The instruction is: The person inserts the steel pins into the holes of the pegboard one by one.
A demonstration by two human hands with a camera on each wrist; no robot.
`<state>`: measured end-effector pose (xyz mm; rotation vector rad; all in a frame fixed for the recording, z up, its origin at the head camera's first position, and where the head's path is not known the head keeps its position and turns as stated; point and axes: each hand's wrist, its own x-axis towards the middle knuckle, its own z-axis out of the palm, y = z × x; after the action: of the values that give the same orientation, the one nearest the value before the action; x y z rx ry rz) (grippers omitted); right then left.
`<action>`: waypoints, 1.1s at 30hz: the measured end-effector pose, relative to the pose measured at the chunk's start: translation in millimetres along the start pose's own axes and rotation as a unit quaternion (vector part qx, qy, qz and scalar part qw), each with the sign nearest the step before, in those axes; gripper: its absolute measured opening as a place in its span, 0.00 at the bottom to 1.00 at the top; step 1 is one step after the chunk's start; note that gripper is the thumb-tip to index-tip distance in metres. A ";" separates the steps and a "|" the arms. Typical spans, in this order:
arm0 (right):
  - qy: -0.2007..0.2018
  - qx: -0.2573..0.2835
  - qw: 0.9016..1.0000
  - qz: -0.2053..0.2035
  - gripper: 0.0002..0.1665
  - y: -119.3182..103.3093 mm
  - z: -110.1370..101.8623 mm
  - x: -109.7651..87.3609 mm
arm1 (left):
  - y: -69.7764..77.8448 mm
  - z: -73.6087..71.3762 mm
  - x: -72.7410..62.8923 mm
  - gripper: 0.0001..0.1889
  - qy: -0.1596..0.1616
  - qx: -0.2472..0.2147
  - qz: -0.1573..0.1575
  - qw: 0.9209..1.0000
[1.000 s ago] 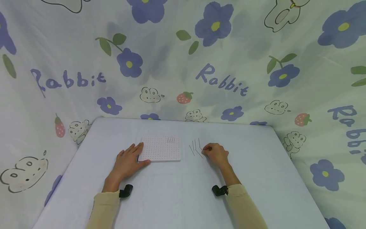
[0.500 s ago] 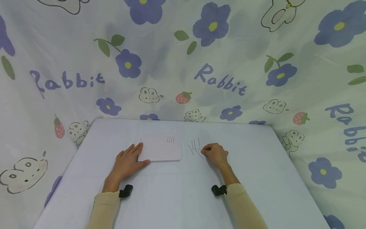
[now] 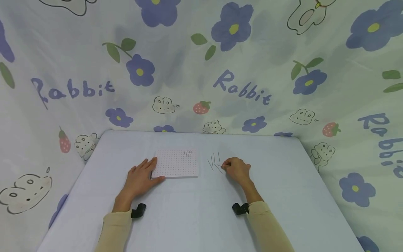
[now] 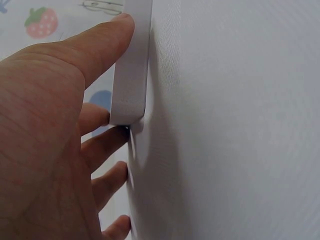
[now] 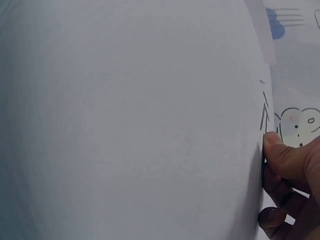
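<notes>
A white pegboard [image 3: 176,168] with rows of small holes lies on the table. Several thin dark pins [image 3: 188,153] stand in it near its far right corner. My left hand [image 3: 138,179] rests at its near left corner, thumb along the front edge and spread fingers by the left side; the left wrist view shows the thumb on the board's side wall [image 4: 131,75]. To the right of the board lie several loose thin dark pins [image 3: 214,159]. Beside them, my right hand [image 3: 237,169] pinches the end of one pin [image 5: 266,122] between thumb and forefinger, low at the tabletop.
A white cloth covers the table [image 3: 201,217]. Behind and beside it hangs a curtain [image 3: 176,63] printed with flowers, rabbits and strawberries. Black wrist cameras sit on both wrists, the left one [image 3: 139,210] and the right one [image 3: 240,209].
My right hand has stayed almost in place at the loose pins, with the pin at its fingertips shifting slightly. The left hand and the board have not moved; the head view drifts a little.
</notes>
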<state>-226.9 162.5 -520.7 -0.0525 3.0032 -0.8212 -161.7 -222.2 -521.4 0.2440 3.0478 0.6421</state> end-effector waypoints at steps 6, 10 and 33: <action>-0.003 -0.011 1.000 -0.003 0.05 -1.2 -0.2 -0.2 | -1.0 0.5 -0.2 0.49 0.002 0.000 0.000 1.000; -0.005 -0.009 1.000 -0.005 0.05 -0.9 0.8 0.0 | -1.0 0.8 -0.6 0.49 0.003 -0.003 0.000 1.000; -0.012 0.007 1.000 -0.019 0.08 -10.8 -5.1 8.8 | 0.1 1.5 -1.0 0.49 0.005 0.001 0.000 1.000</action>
<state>-235.6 155.4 -511.0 -0.1180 2.9839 -0.8377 -160.6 -221.7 -522.8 0.2416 3.0577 0.6419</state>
